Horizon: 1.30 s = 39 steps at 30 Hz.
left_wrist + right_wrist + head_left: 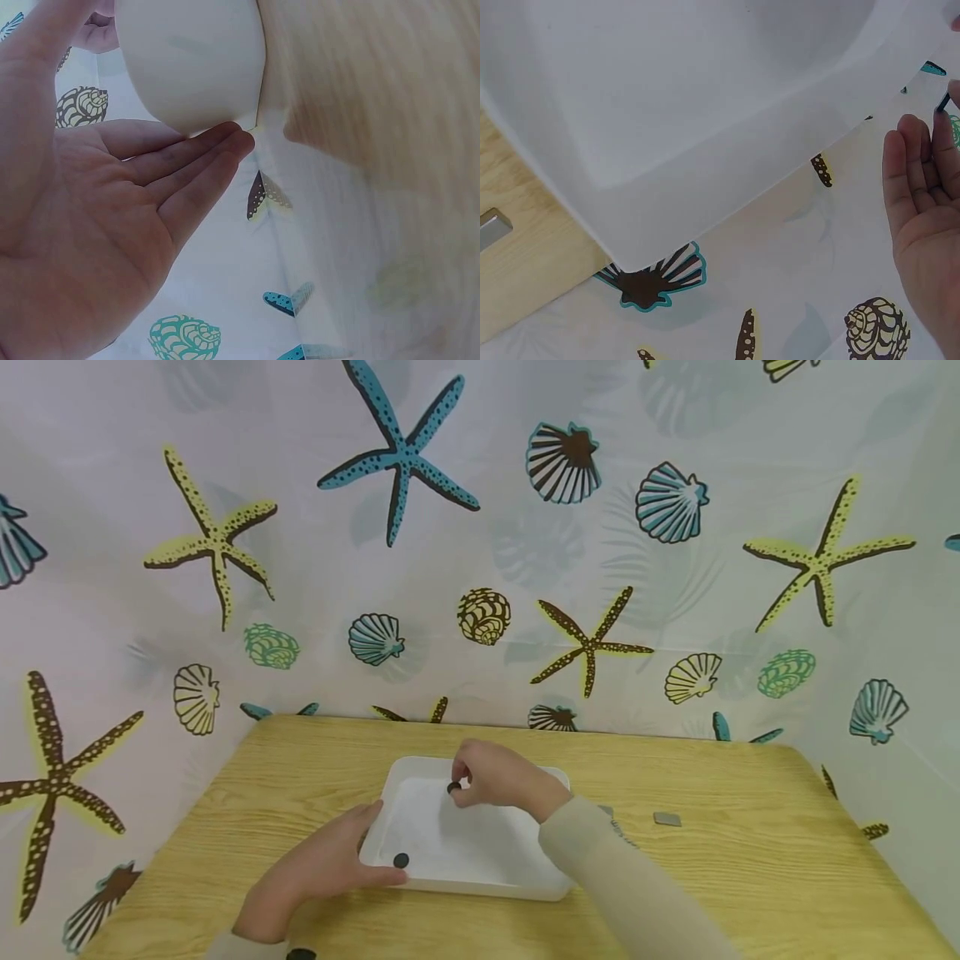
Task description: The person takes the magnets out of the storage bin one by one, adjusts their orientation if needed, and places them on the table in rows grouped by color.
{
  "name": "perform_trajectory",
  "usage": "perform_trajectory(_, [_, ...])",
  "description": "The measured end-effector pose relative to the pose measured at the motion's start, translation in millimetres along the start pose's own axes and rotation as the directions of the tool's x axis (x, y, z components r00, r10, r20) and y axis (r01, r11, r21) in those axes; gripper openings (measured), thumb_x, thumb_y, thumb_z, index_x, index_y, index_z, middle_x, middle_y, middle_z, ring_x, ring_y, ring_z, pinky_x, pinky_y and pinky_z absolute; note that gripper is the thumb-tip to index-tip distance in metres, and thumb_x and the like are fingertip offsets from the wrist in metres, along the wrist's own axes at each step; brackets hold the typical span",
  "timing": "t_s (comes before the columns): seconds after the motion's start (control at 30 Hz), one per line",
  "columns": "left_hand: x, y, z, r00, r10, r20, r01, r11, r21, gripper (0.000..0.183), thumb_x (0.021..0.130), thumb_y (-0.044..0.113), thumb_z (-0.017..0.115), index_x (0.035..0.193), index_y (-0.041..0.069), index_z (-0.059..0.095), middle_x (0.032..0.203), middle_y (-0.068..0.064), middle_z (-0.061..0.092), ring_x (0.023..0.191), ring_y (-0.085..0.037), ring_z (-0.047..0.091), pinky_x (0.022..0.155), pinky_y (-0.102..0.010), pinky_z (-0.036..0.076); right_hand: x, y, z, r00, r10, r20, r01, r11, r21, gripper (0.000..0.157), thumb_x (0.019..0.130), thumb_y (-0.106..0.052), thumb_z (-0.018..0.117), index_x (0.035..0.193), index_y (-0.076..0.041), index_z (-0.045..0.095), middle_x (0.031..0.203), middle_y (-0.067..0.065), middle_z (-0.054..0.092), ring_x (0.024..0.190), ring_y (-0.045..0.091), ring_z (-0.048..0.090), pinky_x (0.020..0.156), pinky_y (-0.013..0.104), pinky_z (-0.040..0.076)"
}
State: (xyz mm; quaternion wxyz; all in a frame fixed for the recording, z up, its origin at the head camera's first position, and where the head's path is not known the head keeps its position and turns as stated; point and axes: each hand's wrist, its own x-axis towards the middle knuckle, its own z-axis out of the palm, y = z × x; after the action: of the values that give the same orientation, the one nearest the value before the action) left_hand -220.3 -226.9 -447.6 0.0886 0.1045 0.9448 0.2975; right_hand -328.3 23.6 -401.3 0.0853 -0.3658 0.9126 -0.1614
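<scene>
A white rectangular tray (480,843) lies on the wooden table. My left hand (326,860) spans its near left corner, thumb along the front rim and fingers at the left side. In the left wrist view the fingers (199,161) look nearly straight and touch the tray's outer wall. Over the tray's far part, my right hand (498,777) pinches a small black disc (453,787) between thumb and fingertips. The disc (943,102) appears edge-on in the right wrist view. A second black disc (401,860) is in the near left corner, beside the left thumb.
Right of the tray lies a small grey rectangular piece (667,819). Another grey piece (606,811) and a thin beaded strand (622,833) are partly hidden by the right sleeve (600,852). A curtain (480,552) with starfish and shells hangs behind the table (750,860).
</scene>
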Motion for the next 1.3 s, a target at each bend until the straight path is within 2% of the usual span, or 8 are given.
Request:
perform_trajectory(0.27, [-0.1, 1.6, 2.8, 1.000, 0.017, 0.001, -0.017, 1.000, 0.003, 0.120, 0.075, 0.058, 0.087, 0.156, -0.012, 0.031, 0.159, -0.029, 0.041, 0.144, -0.042, 0.047, 0.116, -0.060, 0.042, -12, -2, -11.7, 0.999, -0.013, -0.030, 0.012, 1.000, -0.023, 0.019, 0.093, -0.024, 0.074, 0.105, -0.010, 0.074, 0.110, 0.006, 0.069, 0.089, 0.011, 0.059, 0.080, 0.023, 0.053])
perform_trajectory(0.53, [0.7, 2.2, 2.0, 1.000, 0.002, 0.006, -0.002, 1.000, 0.020, 0.122, 0.075, 0.059, 0.086, 0.157, -0.011, 0.030, 0.159, -0.030, 0.040, 0.144, -0.043, 0.047, 0.116, -0.061, 0.042, -29, 3, -22.6, 0.998, 0.001, -0.061, -0.003, 0.999, -0.043, 0.020, 0.094, -0.024, 0.073, 0.107, -0.009, 0.072, 0.108, 0.005, 0.068, 0.090, 0.012, 0.060, 0.081, 0.026, 0.054])
perform_trajectory(0.8, [0.1, -0.2, 1.2, 1.000, 0.026, 0.003, -0.026, 0.999, 0.025, 0.122, 0.076, 0.059, 0.086, 0.156, -0.013, 0.029, 0.159, -0.032, 0.040, 0.145, -0.046, 0.045, 0.116, -0.061, 0.042, -47, 18, -25.2, 0.995, 0.029, -0.101, -0.030, 0.999, -0.013, 0.016, 0.093, -0.022, 0.075, 0.101, -0.008, 0.071, 0.102, 0.005, 0.065, 0.088, 0.013, 0.058, 0.081, 0.028, 0.053])
perform_trajectory(1.3, [1.6, 1.6, 0.9, 0.999, 0.044, 0.013, -0.044, 0.998, 0.033, 0.123, 0.077, 0.060, 0.085, 0.156, -0.015, 0.028, 0.159, -0.035, 0.037, 0.146, -0.049, 0.041, 0.116, -0.063, 0.040, -97, 62, -32.1, 0.977, 0.149, -0.153, -0.144, 0.989, 0.043, 0.013, 0.092, -0.020, 0.075, 0.097, -0.011, 0.069, 0.098, 0.001, 0.064, 0.090, 0.017, 0.061, 0.081, 0.030, 0.054])
